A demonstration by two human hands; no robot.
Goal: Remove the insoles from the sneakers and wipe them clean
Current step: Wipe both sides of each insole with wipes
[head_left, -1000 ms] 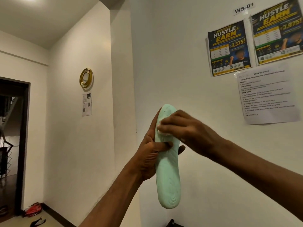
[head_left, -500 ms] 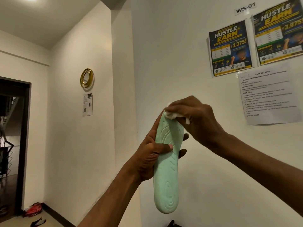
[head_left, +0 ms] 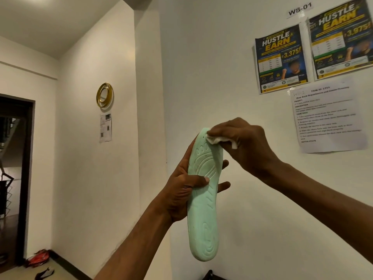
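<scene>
A pale mint-green insole (head_left: 202, 215) stands upright in front of the white wall, patterned underside toward me. My left hand (head_left: 181, 190) grips its middle, thumb across the front and fingers behind. My right hand (head_left: 244, 146) pinches a small white wipe (head_left: 219, 140) and presses it on the insole's top right edge, which bends under it. No sneaker shows clearly in view.
Two posters (head_left: 280, 59) and a printed task sheet (head_left: 327, 116) hang on the wall at right. A gold ring ornament (head_left: 104, 95) hangs on the left wall. A dark doorway (head_left: 14, 178) opens far left, with red footwear (head_left: 38, 257) on the floor beside it.
My right hand with the wipe has slid up the insole from its upper middle to the toe end. The insole has sunk a little and its top now bends.
</scene>
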